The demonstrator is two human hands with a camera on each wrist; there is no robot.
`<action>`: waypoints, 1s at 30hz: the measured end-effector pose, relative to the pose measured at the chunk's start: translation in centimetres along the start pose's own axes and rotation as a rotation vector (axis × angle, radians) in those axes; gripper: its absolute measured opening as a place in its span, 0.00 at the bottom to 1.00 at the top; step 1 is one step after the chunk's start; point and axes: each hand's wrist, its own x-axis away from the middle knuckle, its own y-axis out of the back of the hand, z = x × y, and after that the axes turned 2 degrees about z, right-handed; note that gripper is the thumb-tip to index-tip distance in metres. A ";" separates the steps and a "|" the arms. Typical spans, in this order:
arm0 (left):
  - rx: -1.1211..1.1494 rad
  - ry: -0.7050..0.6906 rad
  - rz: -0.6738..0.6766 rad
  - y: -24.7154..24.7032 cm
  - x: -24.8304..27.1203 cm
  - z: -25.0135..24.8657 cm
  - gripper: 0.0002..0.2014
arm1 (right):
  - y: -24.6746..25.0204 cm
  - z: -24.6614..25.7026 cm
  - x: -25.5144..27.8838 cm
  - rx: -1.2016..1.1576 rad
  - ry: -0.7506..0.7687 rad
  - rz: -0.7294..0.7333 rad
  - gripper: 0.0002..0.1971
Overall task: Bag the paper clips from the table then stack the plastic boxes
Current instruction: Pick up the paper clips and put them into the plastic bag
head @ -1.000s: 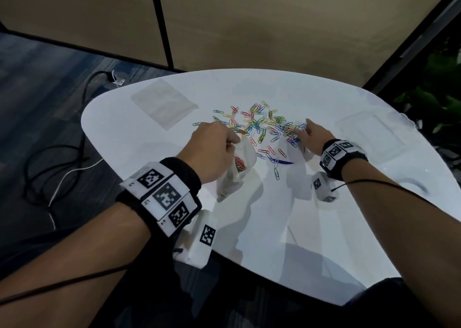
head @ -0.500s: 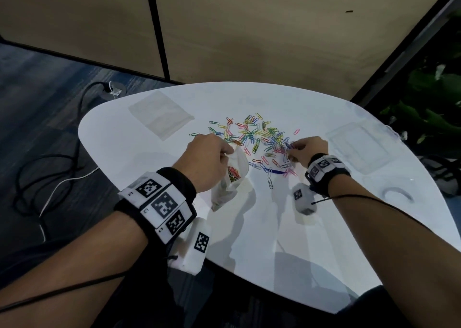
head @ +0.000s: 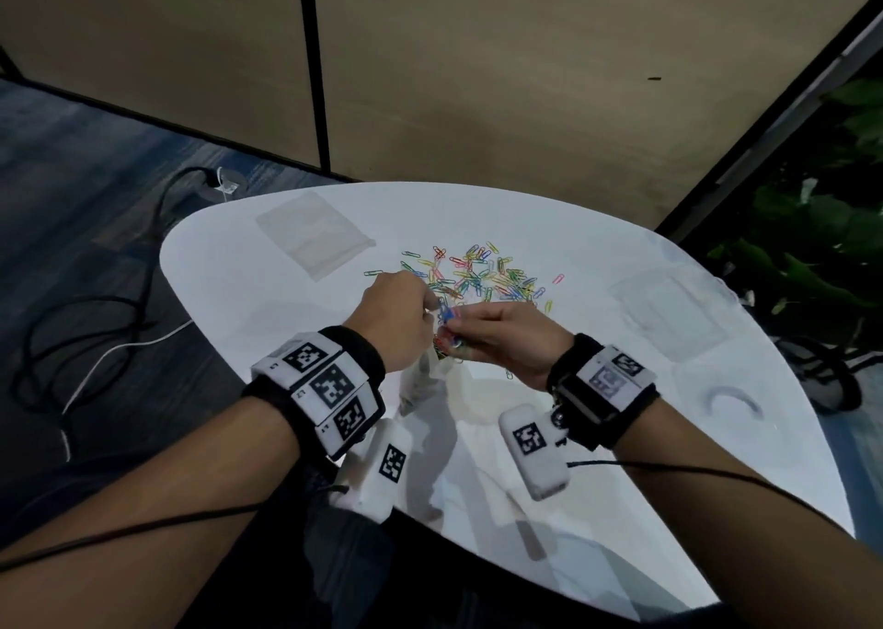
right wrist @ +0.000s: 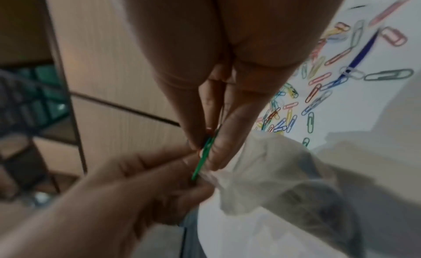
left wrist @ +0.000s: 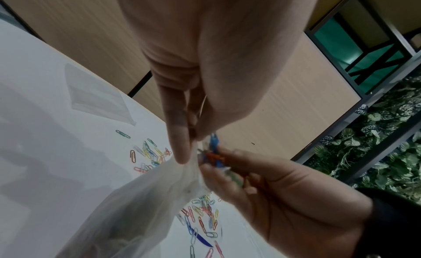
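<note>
Bringing your right hand [head: 506,337] back from the pile, you're now pinching a few coloured wire paper clips [head: 449,315] at the clear plastic bag [head: 420,380] your left hand [head: 396,322] grips over the white table [head: 597,437]; most clips remain loose, another load nearly bagged.

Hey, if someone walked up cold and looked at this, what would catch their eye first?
Probably the bright heap of colored paper clips scattered mid-table. Just in front of it, the right hand pinches a few clips at the mouth of a clear plastic bag held up by the left hand. A flat empty bag lies at the table's far left.
</note>
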 end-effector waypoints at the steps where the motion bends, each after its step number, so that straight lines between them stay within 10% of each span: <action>1: -0.001 -0.004 -0.002 0.0 0.1 0.0 0.12 | -0.5 -0.2 0.0 0.065 -0.010 -0.026 0.10; 12: -0.068 -0.072 0.018 -0.8 0.4 -0.3 0.16 | -2.6 -0.4 -1.9 0.566 -0.009 -0.294 0.10; 21: -0.017 -0.049 0.031 -0.3 0.1 0.4 0.16 | -4.2 1.2 -2.8 1.233 0.055 -0.241 0.10; 26: 0.007 -0.021 -0.033 0.5 0.1 1.3 0.16 | -1.0 3.3 -2.3 0.631 -0.012 -0.004 0.06; 30: 0.048 -0.003 -0.061 1.2 0.3 2.1 0.16 | 6.2 1.7 -4.0 0.675 -0.161 -0.506 0.20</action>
